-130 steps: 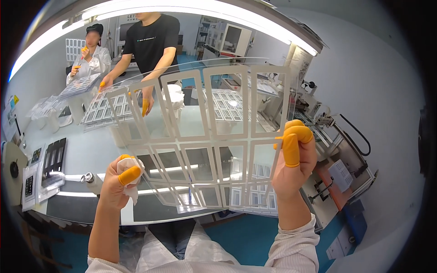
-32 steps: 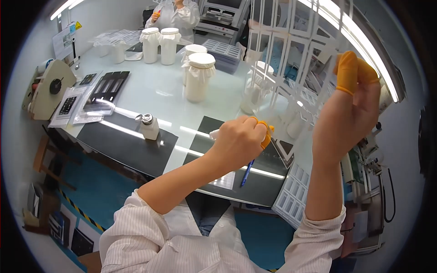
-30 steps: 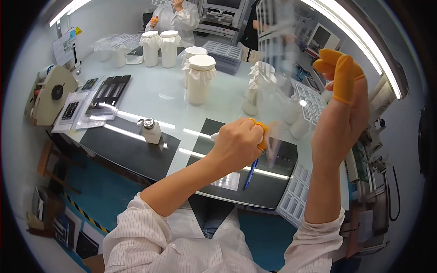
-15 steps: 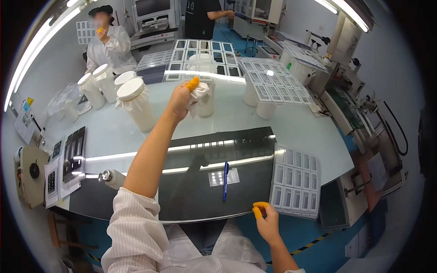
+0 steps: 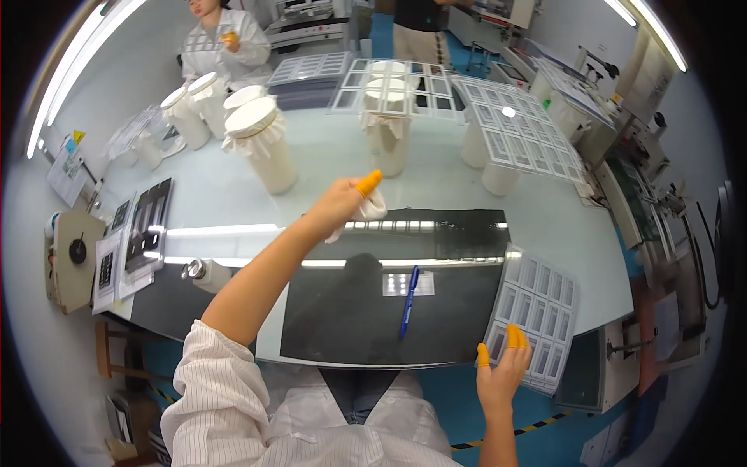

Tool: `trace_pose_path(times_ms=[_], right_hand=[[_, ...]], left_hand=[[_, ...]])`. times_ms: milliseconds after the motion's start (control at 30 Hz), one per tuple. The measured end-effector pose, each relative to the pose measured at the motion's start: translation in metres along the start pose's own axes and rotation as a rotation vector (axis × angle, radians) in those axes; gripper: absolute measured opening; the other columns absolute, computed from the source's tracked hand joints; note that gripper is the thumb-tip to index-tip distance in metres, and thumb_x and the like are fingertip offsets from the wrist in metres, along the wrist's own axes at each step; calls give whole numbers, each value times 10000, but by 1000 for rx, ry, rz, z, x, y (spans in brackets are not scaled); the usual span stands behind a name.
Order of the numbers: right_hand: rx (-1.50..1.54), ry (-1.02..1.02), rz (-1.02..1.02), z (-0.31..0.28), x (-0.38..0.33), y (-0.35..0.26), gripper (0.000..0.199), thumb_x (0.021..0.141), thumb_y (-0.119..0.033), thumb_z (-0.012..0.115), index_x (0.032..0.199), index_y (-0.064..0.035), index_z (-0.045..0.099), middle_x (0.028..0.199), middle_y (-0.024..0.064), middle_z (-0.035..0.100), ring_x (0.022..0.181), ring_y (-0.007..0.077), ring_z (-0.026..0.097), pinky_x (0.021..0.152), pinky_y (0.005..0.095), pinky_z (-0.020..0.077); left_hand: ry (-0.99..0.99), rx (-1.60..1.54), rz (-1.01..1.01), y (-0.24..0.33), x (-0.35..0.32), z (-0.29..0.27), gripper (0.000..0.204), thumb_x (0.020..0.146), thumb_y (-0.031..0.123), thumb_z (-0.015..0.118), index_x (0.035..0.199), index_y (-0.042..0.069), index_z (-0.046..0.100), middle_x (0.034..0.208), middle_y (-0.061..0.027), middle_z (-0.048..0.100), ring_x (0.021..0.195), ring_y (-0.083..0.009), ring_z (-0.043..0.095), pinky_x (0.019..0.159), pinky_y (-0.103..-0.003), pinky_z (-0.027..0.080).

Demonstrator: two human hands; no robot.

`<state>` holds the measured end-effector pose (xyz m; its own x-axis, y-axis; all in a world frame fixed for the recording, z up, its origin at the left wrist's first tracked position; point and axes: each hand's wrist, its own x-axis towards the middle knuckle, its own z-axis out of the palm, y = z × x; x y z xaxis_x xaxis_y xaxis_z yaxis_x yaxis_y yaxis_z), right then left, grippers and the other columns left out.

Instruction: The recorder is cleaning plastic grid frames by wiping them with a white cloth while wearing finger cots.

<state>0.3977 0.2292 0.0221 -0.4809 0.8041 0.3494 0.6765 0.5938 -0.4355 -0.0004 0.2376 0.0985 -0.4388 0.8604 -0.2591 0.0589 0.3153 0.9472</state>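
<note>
Down at the near right corner of the black rectangular mat, here's the right hand, thumb and fingers spread, tips in yellow rubber caps; whether they touch the stack of clear plastic sheets with white-framed windows, I can't tell. That stack lies along the mat's right edge, its near left part covered by those fingers. On the mat, a slim blue pen lies across a small pale rectangular card, hiding a strip of it. The left forearm cuts over the mat's left part, just in front of a small white bottle with a silver top beside it. And over the mat's far edge, the left hand has its fingers curled around a crumpled white cloth, capped thumb stretched on top. Well left of the mat: black slotted plates in clear sleeves and a beige dispenser. Beyond the mat, cloth-topped white cylindrical jars crowd to its left; straight beyond, a clear white-windowed sheet rests over more. Farthest from the mat, a white-coated person and a black-shirted person.
</note>
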Motion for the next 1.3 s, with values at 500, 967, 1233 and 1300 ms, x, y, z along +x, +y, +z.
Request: trace_pose_path(times_ms=[500, 967, 1233, 1300], right_hand=[[-495, -344, 7, -17, -28, -6, 526, 794, -140, 671, 1228, 74, 465, 1251, 214, 482, 1194, 346, 438, 988, 381, 370], [-352, -107, -47, -11, -26, 12, 547, 777, -278, 675, 1205, 14, 499, 1250, 200, 494, 1177, 370, 439, 966, 434, 374], [-451, -159, -5, -11, -28, 8, 537, 731, -266, 717, 1134, 37, 532, 1154, 210, 538, 1143, 364, 476, 930, 430, 409], [-460, -137, 0, -4, -28, 9, 526, 712, -258, 730, 1101, 46, 550, 1123, 215, 552, 1119, 363, 496, 915, 425, 423]], left_hand=[[1036, 977, 316, -112, -210, -179, 173, 814, 141, 548, 879, -17, 526, 924, -177, 553, 959, -361, 487, 801, -443, 387], [1036, 594, 464, -111, -231, -154, 307, 913, 183, 563, 1167, 14, 538, 1082, -73, 549, 904, -146, 508, 804, -251, 411], [-224, -873, 907, 10, -287, 4, 551, 895, 246, 577, 1291, 26, 264, 1119, -155, 367, 788, -193, 478, 730, -267, 414], [-391, -966, 889, 27, -295, 38, 560, 893, 258, 577, 1296, 30, 261, 1079, -156, 392, 776, -208, 496, 725, -267, 418]])
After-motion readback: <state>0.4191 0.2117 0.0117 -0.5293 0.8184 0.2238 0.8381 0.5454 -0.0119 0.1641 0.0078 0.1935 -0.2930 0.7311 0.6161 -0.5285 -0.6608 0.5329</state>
